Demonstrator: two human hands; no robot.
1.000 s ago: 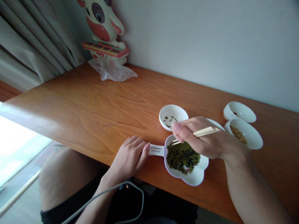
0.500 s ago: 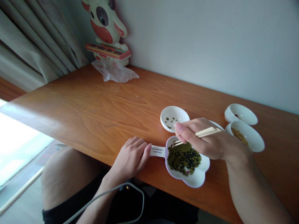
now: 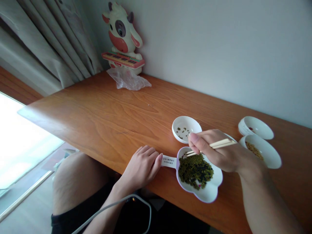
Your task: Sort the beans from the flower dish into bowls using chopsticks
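Observation:
My left hand is closed round the labelled white handle of a flower-shaped dish with a lilac rim. Green and dark beans lie heaped inside it, with a small pink speck among them. A pair of light chopsticks is gripped in my right hand, which hovers over the dish's far side. Their tips touch or nearly touch the beans near the handle end. Just beyond stands a small white bowl with several green beans scattered on its bottom.
On the right, one white bowl holds yellowish grains, and another bowl behind it has a small brown bit. My right hand mostly hides a further white bowl. At the back left are a cow toy keyboard and a clear plastic bag.
The whole view has shifted slightly, so everything sits a little lower and further right. My left hand keeps the handle; the chopstick tips have shifted slightly within the dish, near its handle end.

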